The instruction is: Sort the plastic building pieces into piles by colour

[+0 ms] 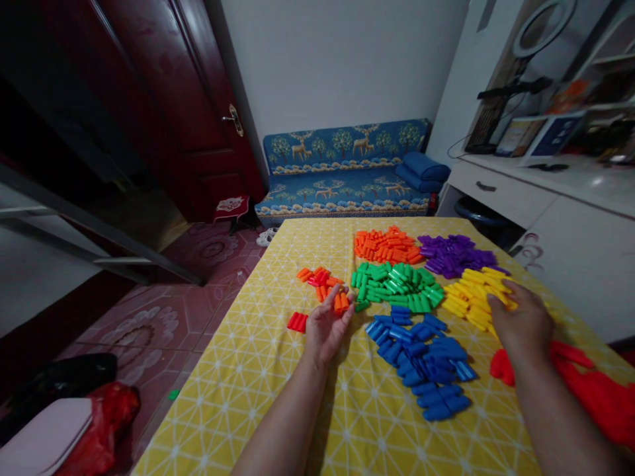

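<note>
My left hand [327,327] is turned palm up over the table, fingers loosely curled and apart. Just beyond its fingertips lies a small group of orange plastic pieces [322,291] with a red one among them. Beside the wrist is a flat red cluster [297,322]. My right hand [528,320] reaches into the pile of yellow plastic pieces [469,294], thumb and fingers closed around yellow ones at its edge; its far fingers are partly hidden. Between the hands are a pile of blue pieces [421,354] and a green pile [397,285].
Farther back on the yellow patterned tablecloth [262,370] sit an orange pile [387,246] and a purple pile [456,254]. A red heap [595,396] lies under my right forearm. Beyond are a blue sofa [342,178] and a white cabinet [560,251].
</note>
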The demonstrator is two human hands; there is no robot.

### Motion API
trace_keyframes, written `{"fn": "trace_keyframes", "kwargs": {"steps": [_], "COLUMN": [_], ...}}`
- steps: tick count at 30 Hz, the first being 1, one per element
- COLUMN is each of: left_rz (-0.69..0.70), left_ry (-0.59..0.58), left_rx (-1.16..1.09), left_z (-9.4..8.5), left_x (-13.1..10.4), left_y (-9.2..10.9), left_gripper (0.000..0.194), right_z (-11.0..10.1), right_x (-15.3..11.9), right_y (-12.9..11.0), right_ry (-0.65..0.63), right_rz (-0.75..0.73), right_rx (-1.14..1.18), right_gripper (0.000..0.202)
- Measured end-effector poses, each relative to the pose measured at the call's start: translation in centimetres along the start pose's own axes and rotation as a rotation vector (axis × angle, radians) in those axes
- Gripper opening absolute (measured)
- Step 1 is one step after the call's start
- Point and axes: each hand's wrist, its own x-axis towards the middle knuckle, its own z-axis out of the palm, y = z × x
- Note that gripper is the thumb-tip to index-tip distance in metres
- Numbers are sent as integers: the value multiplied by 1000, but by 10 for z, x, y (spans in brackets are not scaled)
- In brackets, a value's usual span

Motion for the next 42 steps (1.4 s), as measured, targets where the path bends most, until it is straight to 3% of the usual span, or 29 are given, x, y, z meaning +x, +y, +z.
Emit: {"fn": "trace_keyframes", "kwargs": {"steps": [4,9,11,15,18,24,28,32,34,36,38,42], "left_rz": [8,-2,-18,-66,-86,-61,-22,-2,1,18,83,416], "left_ry": [-28,-28,-36,-60,-60,-81,-15,3,-23,-32,4,260], "left_rx": [88,189,249,428,542,594,538,624,691,733,752,719], "left_z": [1,6,8,9,10,14,16,13,9,6,4,2], "left_x": [0,-1,-2,-7,-10,-12,-11,-9,-6,-3,0,1], "left_y": [-2,-2,-3,-11,-19,-26,-26,-25,-25,-27,-27,-18], "left_gripper": [61,51,46,45,51,54,73,63,55,48,39,18], "right_z": [-8,-7,-2,7,10,23,47,69,72,68,62,57], "right_x": [-7,-27,-42,-71,-87,-95,-56,1,11,-1,-33,-122], "right_y": [-23,-87,-120,-180,-207,-211,-195,-185,-190,-202,-220,-251], "right_ry": [-2,-7,-155,-578,-687,-775,-809,-470,-321,-290,-340,-511], "right_rz": [2,-17,14,-30,-125,-56,63,128,156,169,198,296], "right_rx": [-114,125,320,595,580,585,565,578,607,647,718,879], "right_gripper": [41,37,37,37,32,28,32,46,57,62,57,44]}}
